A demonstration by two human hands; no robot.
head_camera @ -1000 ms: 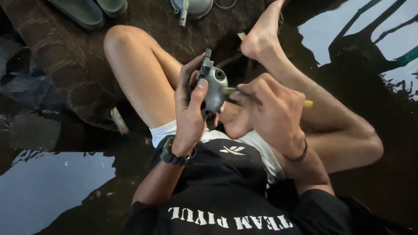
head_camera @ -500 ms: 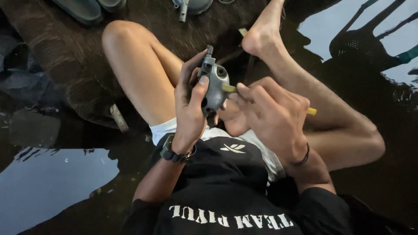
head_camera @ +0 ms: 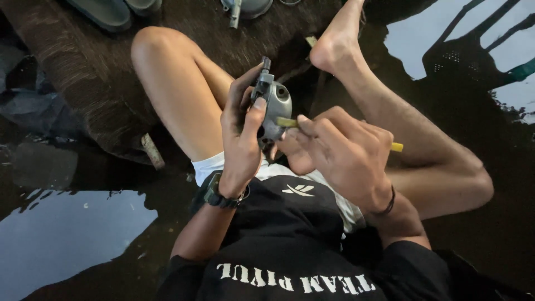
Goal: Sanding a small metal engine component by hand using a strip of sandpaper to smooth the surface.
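I sit cross-legged on a dark, shiny floor. My left hand (head_camera: 241,136) grips a small grey metal engine part (head_camera: 272,103) held upright above my lap, thumb pressed on its side. My right hand (head_camera: 340,153) is closed around a thin yellow-handled tool (head_camera: 397,147); its yellowish front end (head_camera: 287,122) touches the side of the grey part. A black watch (head_camera: 218,197) is on my left wrist and a dark band (head_camera: 388,204) on my right wrist.
A brown woven mat (head_camera: 83,83) lies under my left knee. Grey sandals (head_camera: 106,11) and metal parts (head_camera: 239,8) sit at the top edge. A small stick-like piece (head_camera: 152,150) lies at the mat's edge. My bare right foot (head_camera: 337,44) rests ahead.
The view has shifted slightly. Both hands keep the same hold on the grey part and the yellow tool, with only small movement of the right hand.
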